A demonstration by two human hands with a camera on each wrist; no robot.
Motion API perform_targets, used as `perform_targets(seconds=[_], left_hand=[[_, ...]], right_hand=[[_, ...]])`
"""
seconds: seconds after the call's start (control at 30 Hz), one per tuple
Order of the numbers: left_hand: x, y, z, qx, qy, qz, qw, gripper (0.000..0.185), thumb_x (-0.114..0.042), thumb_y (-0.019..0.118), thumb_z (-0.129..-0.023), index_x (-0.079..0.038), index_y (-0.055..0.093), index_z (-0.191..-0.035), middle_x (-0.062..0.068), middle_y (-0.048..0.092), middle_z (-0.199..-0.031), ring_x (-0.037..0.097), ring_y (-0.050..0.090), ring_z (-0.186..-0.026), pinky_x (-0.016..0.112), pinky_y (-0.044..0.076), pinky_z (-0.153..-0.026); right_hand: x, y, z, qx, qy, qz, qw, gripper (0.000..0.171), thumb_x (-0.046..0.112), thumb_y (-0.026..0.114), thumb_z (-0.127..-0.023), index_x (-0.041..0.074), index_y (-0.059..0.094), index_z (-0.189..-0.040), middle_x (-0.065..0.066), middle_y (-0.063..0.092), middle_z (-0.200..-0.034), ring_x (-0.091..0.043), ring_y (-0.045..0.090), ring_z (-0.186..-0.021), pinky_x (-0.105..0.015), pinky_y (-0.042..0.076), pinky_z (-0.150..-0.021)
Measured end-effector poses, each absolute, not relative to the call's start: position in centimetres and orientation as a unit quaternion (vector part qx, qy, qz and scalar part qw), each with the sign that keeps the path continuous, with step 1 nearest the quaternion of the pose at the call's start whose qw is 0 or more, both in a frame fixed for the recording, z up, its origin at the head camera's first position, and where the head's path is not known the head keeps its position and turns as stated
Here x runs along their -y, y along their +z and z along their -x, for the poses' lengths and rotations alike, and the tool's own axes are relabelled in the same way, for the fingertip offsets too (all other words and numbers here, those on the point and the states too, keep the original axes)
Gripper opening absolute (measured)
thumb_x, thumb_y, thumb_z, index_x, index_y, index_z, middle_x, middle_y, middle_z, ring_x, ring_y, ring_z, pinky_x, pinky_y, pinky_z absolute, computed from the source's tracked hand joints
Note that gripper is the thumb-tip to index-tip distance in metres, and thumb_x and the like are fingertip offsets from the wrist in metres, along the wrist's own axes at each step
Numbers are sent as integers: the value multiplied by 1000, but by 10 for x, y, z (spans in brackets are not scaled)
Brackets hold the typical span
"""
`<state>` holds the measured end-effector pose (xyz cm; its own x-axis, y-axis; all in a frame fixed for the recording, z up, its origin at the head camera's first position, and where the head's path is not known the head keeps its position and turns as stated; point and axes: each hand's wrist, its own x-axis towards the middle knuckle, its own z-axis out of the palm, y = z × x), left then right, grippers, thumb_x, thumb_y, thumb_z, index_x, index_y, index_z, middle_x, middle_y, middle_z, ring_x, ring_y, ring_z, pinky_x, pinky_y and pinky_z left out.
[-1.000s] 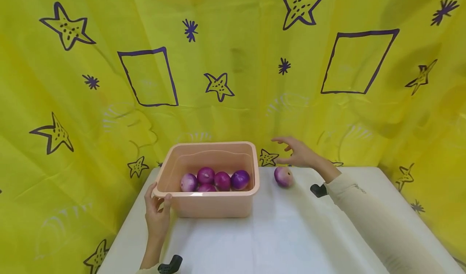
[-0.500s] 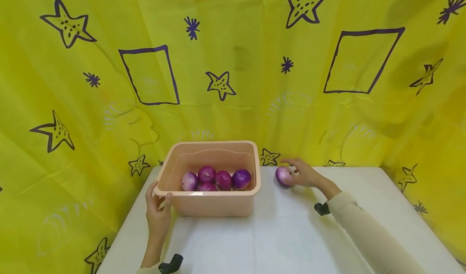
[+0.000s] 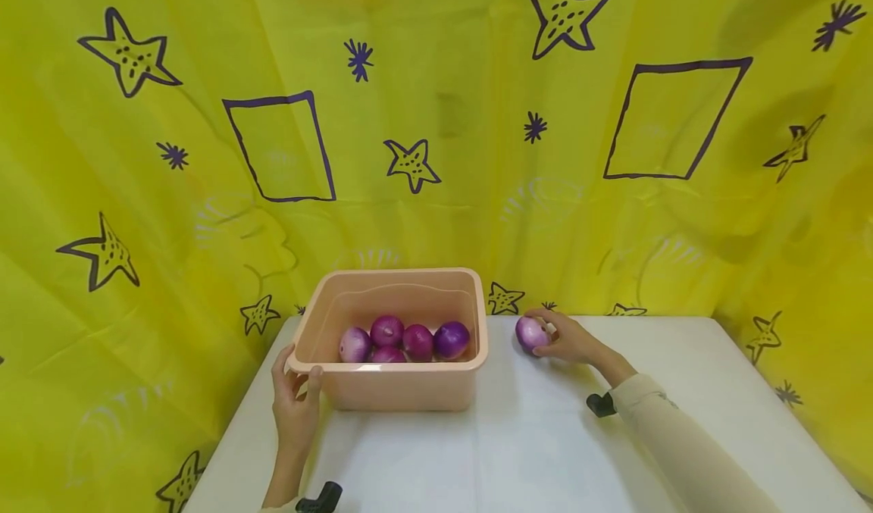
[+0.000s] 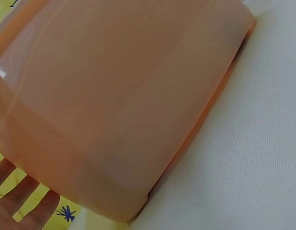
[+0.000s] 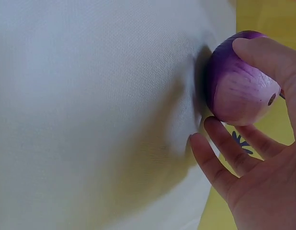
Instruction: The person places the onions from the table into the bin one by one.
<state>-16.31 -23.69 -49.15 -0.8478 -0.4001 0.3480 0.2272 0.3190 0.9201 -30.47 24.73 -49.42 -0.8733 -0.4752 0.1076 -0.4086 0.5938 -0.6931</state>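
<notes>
A peach plastic bin stands on the white table, with several red onions lying inside. At its near left corner my left hand holds the rim, thumb at the front and fingers along the side. The left wrist view shows the bin's outer wall and some fingertips beside it. To the right of the bin, a purple and white red onion is on the table near its back edge. My right hand grips this onion, its thumb pressed on the skin in the right wrist view.
A yellow curtain with drawn stars and frames hangs right behind the table's back edge. The white table extends in front of the bin and to the right. Black devices are worn on both wrists.
My right hand has come down from above the lone onion and taken hold of it. The left hand stays at the bin's corner, and the bin has not moved.
</notes>
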Motion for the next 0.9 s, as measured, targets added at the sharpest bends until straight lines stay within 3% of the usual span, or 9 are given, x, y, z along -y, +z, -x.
perform_targets(seconds=[0.37, 0.63, 0.9], left_hand=[[238, -493, 162, 768, -578, -62, 270, 63, -21, 60, -104, -25, 29, -159, 14, 42, -158, 21, 53, -118, 7, 46, -86], [237, -493, 162, 766, -578, -58, 277, 62, -18, 59, -104, -24, 31, -159, 16, 46, -155, 11, 54, -112, 7, 46, -86], [237, -490, 161, 762, -582, -50, 281, 63, -14, 60, -103, -22, 32, -159, 19, 49, -152, 9, 55, -111, 9, 46, -85]], right_hand=[[-247, -497, 304, -895, -379, 234, 41, 69, 10, 84, -86, 7, 51, -146, -29, 50, -142, -31, 60, -102, -49, 56, -90], [-246, -496, 304, -898, -378, 218, 43, 68, 11, 84, -85, 8, 52, -145, -27, 52, -141, -31, 58, -102, -49, 56, -90], [-243, -489, 304, -896, -365, 251, 44, 67, 11, 85, -84, 5, 54, -143, -24, 58, -136, -34, 57, -107, -49, 56, -90]])
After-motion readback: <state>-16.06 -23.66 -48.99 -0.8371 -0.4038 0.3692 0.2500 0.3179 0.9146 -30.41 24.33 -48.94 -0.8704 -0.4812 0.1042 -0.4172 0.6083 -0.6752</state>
